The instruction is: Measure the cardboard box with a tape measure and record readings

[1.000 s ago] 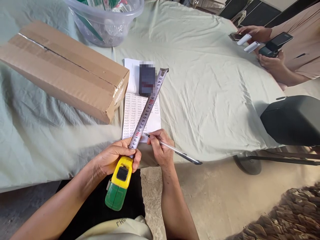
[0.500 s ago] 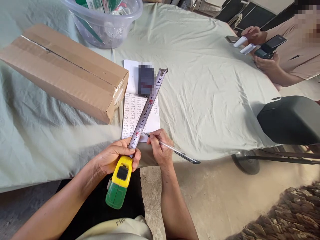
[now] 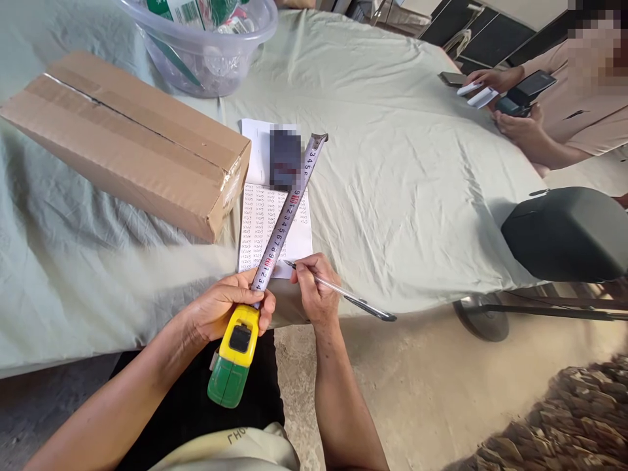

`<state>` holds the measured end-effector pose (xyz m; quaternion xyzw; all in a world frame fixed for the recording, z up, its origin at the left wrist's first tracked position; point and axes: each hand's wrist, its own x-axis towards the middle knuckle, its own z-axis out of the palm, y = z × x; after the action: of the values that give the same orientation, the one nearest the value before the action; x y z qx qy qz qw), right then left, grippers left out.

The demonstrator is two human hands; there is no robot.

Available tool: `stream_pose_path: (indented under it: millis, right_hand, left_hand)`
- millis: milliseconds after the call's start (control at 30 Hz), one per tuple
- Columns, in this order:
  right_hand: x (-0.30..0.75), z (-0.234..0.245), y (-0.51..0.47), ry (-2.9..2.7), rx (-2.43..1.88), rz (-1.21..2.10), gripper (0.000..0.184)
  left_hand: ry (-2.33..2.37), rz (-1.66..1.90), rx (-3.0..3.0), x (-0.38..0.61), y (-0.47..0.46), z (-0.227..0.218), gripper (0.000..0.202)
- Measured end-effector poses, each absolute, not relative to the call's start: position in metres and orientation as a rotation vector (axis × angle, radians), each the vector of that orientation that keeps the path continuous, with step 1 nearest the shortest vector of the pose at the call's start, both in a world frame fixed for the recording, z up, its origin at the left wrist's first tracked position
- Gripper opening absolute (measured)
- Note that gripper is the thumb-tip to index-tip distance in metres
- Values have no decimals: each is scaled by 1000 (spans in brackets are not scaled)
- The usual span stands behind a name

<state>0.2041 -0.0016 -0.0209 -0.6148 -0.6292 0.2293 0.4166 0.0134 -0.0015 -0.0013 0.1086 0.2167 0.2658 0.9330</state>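
Observation:
My left hand [image 3: 230, 301] is closed around a yellow and green tape measure [image 3: 234, 356], thumb on its drawn-out blade. The blade slants up and away across an open notebook [image 3: 298, 235] with columns of handwritten figures. In my right hand [image 3: 316, 288] I pinch a clear pen [image 3: 348, 294], its tip at the notebook's lower part beside the blade. A dark blurred patch [image 3: 285, 157] covers part of the upper page. Left of the notebook lies a taped cardboard box [image 3: 137, 144], its near corner close to the page.
A clear plastic basin [image 3: 206, 59] holding packages stands behind the box on the cloth-covered table [image 3: 383, 163]. Across the table at the right, a person [image 3: 520, 98] holds a dark device and white items. A dark grey rounded object [image 3: 564, 235] sits at the right edge.
The pen has shifted very slightly at the page. My left hand and the tape measure stay almost where they were. The other person's hand has moved a little over the white items.

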Motion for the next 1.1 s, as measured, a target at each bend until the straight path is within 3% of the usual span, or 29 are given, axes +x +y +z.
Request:
stream_pose_path:
  millis: [1100]
  right_hand:
    - [203, -22, -1, -1594, -1582, 553, 17]
  left_hand:
    - [422, 544, 226, 12, -2, -3, 38]
